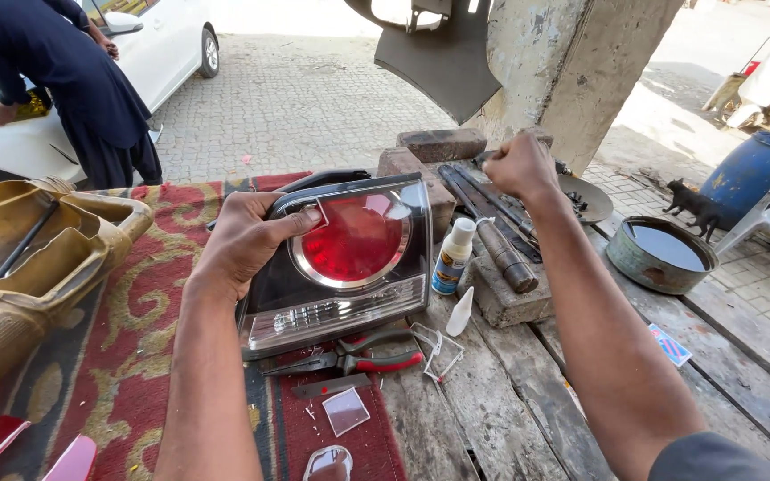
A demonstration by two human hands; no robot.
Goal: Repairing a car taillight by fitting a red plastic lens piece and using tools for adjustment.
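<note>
Right hand's (519, 165) grasp hidden, perhaps a tool.
</note>
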